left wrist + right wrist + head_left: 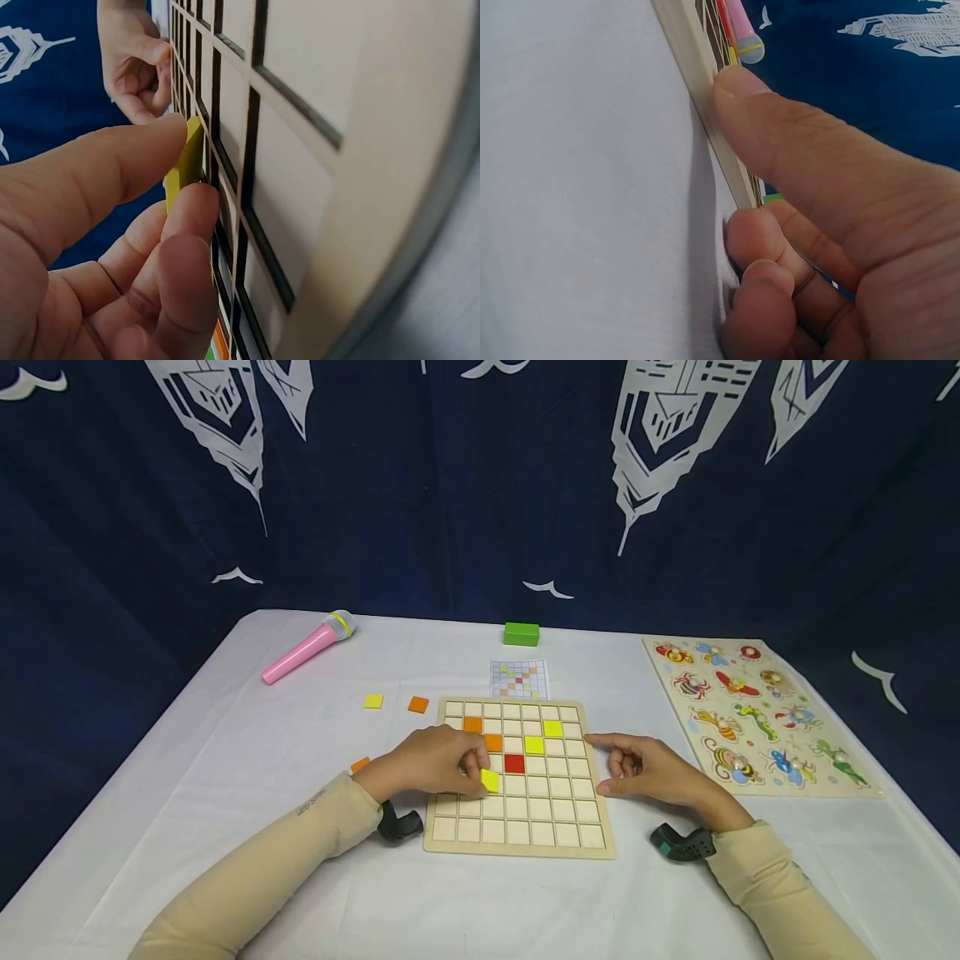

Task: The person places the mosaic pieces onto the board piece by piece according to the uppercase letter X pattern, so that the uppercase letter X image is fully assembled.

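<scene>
The left hand (438, 762) pinches a yellow tile (489, 781) between thumb and fingers, tilted over the left half of the gridded wooden board (519, 850); whether the tile touches the board I cannot tell. The right hand (648, 767) has thumb and forefinger apart, their tips at the board's right edge, the other fingers curled. In the grid, a red tile (514, 763) sits near the middle, two orange tiles (492, 743) run diagonally to its far left, and two yellow-green tiles (534, 745) to its far right. Left of the board lie a loose yellow tile (373, 701) and two loose orange tiles (418, 704), one partly hidden by the left wrist. Just beyond the board's far edge is a patterned card (519, 679), then a green block (521, 634). A pink microphone (302, 653) lies far left, an insect-picture board (750, 739) on the right.
</scene>
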Demonstrator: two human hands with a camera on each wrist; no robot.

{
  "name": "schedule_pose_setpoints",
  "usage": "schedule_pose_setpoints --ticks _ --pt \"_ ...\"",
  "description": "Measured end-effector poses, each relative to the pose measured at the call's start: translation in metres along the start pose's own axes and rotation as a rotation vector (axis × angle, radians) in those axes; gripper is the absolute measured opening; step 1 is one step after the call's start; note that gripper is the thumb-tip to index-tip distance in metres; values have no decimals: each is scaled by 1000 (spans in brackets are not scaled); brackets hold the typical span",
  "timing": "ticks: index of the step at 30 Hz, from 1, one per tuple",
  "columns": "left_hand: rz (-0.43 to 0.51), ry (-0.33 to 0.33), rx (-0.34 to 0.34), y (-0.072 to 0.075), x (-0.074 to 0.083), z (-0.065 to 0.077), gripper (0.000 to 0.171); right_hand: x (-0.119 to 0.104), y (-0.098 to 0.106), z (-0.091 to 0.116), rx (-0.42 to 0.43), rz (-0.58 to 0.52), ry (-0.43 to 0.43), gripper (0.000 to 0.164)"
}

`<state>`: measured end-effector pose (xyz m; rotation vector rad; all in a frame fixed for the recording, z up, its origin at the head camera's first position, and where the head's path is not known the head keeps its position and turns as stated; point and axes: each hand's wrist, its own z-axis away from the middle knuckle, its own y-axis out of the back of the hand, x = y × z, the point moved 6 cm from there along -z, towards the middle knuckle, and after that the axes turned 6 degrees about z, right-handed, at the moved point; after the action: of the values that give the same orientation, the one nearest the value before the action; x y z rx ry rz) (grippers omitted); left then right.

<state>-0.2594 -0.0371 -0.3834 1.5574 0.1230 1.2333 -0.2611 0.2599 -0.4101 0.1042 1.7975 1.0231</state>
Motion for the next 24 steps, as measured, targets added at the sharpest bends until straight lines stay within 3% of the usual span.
schedule_pose_setpoints --ticks 13,24 --pt "-57 50 5 -5 2 -7 24 1 0 0 3 -2 -19 66" --pt "12 49 46 3 -8 3 23 0 0 0 3 -3 -20 65"
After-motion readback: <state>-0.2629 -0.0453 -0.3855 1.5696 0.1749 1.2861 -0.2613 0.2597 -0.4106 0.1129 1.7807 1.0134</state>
